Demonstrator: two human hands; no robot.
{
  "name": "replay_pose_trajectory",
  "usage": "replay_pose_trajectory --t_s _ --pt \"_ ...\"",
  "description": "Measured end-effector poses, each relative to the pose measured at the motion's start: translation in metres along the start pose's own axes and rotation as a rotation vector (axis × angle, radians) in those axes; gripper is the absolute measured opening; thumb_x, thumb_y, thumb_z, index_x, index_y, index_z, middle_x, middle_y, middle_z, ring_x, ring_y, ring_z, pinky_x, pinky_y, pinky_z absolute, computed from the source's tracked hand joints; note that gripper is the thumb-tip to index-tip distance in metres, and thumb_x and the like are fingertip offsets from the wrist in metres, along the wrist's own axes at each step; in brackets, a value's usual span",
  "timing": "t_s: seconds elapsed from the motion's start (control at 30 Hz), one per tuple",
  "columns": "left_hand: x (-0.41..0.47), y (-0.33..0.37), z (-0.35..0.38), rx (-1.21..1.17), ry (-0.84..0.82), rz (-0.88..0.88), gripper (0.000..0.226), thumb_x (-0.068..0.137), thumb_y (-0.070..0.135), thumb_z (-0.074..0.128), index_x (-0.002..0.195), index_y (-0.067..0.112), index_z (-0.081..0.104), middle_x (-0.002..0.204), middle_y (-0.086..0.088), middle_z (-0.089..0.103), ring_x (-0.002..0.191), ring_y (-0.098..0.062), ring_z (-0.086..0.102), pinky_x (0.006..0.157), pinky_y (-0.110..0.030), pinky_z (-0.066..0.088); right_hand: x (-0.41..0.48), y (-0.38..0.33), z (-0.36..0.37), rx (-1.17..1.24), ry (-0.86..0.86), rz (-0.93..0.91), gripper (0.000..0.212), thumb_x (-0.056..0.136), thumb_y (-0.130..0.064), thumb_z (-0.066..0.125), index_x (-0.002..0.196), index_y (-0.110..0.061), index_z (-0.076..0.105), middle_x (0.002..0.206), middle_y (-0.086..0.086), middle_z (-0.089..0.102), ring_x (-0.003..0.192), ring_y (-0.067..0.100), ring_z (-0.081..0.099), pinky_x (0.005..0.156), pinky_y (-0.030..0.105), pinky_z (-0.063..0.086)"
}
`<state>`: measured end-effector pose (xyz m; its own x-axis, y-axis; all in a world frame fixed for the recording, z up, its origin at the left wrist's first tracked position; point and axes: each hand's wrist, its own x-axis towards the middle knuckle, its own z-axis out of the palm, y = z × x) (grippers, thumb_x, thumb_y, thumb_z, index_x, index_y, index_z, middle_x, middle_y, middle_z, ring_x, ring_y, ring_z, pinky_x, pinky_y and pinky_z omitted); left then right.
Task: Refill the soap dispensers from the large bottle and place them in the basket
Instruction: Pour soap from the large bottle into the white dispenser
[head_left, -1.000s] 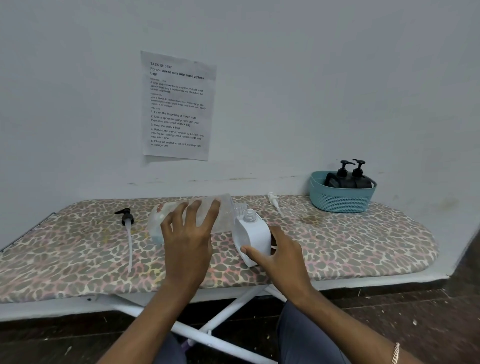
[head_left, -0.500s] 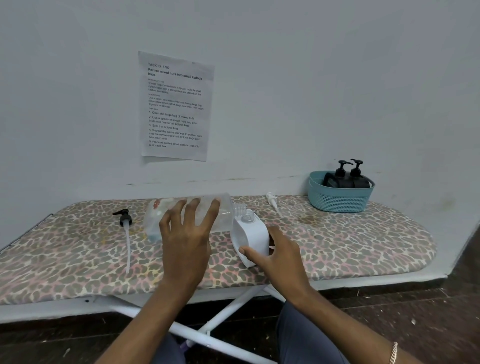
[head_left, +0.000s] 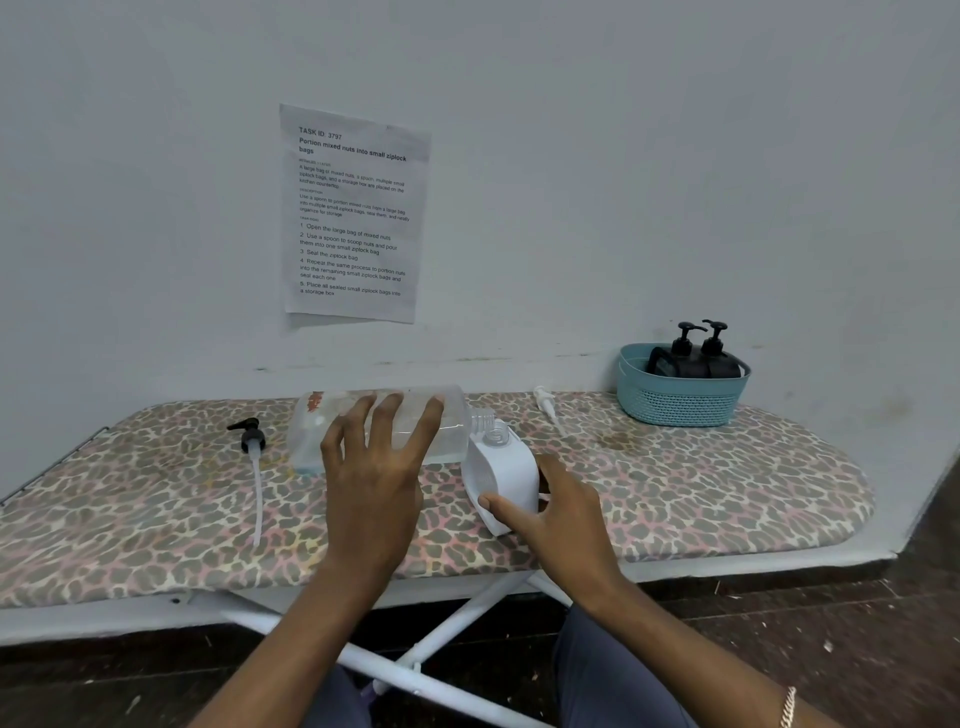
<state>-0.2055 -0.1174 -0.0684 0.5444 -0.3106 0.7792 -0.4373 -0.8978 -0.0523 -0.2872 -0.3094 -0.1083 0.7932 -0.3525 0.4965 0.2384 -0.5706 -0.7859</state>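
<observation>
Pump (head_left: 252, 440) lies left of bottle (head_left: 311, 436) and dispenser (head_left: 506, 467), basket (head_left: 680, 405) far right.

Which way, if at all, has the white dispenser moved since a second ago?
No, it hasn't moved: the white dispenser keeps its place against the teal basket and the ironing board.

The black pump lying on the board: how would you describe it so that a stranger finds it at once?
Start at the leopard-print ironing board. On its left part, left of the clear bottle, a black pump lies loose. Unlike the white pump near the teal basket, it has a dark head and a long white tube.
</observation>
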Motion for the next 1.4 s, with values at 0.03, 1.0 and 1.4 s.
replay_pose_trajectory --t_s 0.03,1.0,1.4 --pt "0.0003 0.0001 -0.0004 0.001 0.002 0.001 0.092 0.066 -0.018 0.07 0.147 0.024 0.058 0.141 -0.017 0.058 0.135 -0.044 0.049 0.106 -0.057 0.035 0.0 0.0 -0.0001 -0.003 -0.003 -0.002 0.038 0.08 -0.059 0.082 0.103 -0.062 0.053 0.104 -0.044 0.063 0.099 -0.022 0.059 0.065 0.005 0.05" --pt "0.0019 0.0031 -0.0055 0.019 0.015 -0.002 0.094 0.062 -0.019 0.071 0.145 0.024 0.061 0.142 -0.018 0.059 0.137 -0.044 0.05 0.108 -0.055 0.034 0.0017 0.0049 -0.0004 -0.121 -0.061 0.033 0.051 0.081 -0.06 0.068 0.127 -0.039 0.058 0.114 -0.022 0.064 0.104 -0.007 0.059 0.081 0.03 0.058" --pt "0.0022 0.0034 -0.0042 0.017 0.04 -0.006 0.097 0.06 -0.019 0.069 0.145 0.026 0.061 0.143 -0.017 0.057 0.139 -0.042 0.046 0.11 -0.054 0.032 0.0009 0.0019 -0.0012 -0.119 -0.067 0.042 0.057 0.08 -0.06 0.065 0.131 -0.035 0.06 0.115 -0.018 0.066 0.104 0.002 0.061 0.085 0.035 0.058"
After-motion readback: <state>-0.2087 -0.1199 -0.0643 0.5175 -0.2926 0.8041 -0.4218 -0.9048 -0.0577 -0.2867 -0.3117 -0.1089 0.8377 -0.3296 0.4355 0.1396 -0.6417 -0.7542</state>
